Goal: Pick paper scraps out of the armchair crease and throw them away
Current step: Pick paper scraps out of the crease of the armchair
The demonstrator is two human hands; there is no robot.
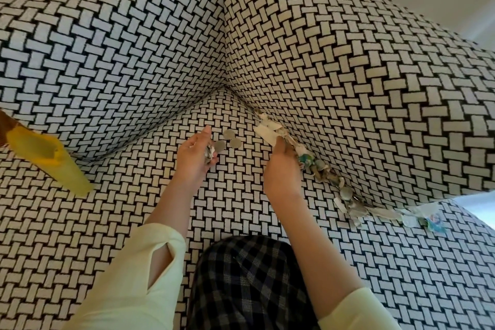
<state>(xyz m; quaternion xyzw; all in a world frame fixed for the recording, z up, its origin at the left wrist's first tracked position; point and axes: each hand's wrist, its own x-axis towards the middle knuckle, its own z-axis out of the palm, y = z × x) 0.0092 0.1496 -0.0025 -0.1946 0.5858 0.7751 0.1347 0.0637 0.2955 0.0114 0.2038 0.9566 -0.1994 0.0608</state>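
Observation:
The armchair (348,94) is covered in black-and-white woven-pattern fabric. A line of paper scraps (348,203) mixed with coins fills the crease between the seat and the right arm. My right hand (280,166) is at that crease, fingers pinched on a white paper scrap (263,132) near its upper end. My left hand (194,154) hovers over the seat, palm up, cupped around a small bunch of scraps (210,153). Three coins (229,139) lie on the seat between my hands.
A yellow plastic container (51,161) lies tilted on the seat at the left, its mouth facing up. A plaid-trousered knee (249,284) rests on the seat's front. Colourful wrapper bits (434,222) sit at the crease's near end.

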